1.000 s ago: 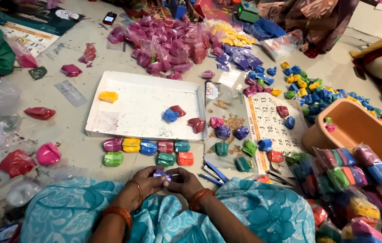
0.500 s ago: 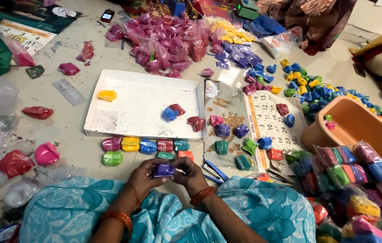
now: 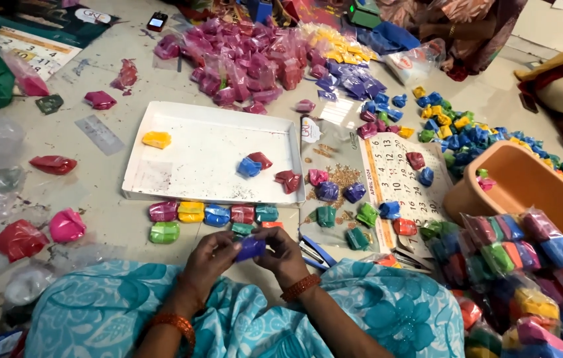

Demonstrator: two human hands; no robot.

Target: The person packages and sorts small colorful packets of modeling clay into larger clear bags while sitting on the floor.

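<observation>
Both hands meet low in the view, just above the lap draped in turquoise floral cloth point(image 3: 387, 311): the left hand point(image 3: 210, 260) and the right hand point(image 3: 282, 253) are each closed around opposite ends of one small purple plastic-wrapped packet point(image 3: 251, 248), fingers curled tight on it. The packet lies roughly crosswise between them, its long axis running left to right and tipped slightly up toward the right hand, though how much of it the fingers hide is hard to say. As for progress — a fair share looks done: just beyond the hands a short row of small wrapped packets in pink, yellow, blue, red and green point(image 3: 215, 215) sits on the floor against the near edge of a shallow white rectangular tray point(image 3: 195, 166), and clear bags filled with mixed-colour packets point(image 3: 520, 245) are stacked to the right beside an orange plastic tub point(image 3: 533, 189). Much seems left, judging by the large loose heaps farther off (a magenta pile of packets point(image 3: 241, 63), and a blue-and-yellow scatter of packets point(image 3: 467, 129)) and the strays on a printed paper calendar sheet point(image 3: 394, 172).
</observation>
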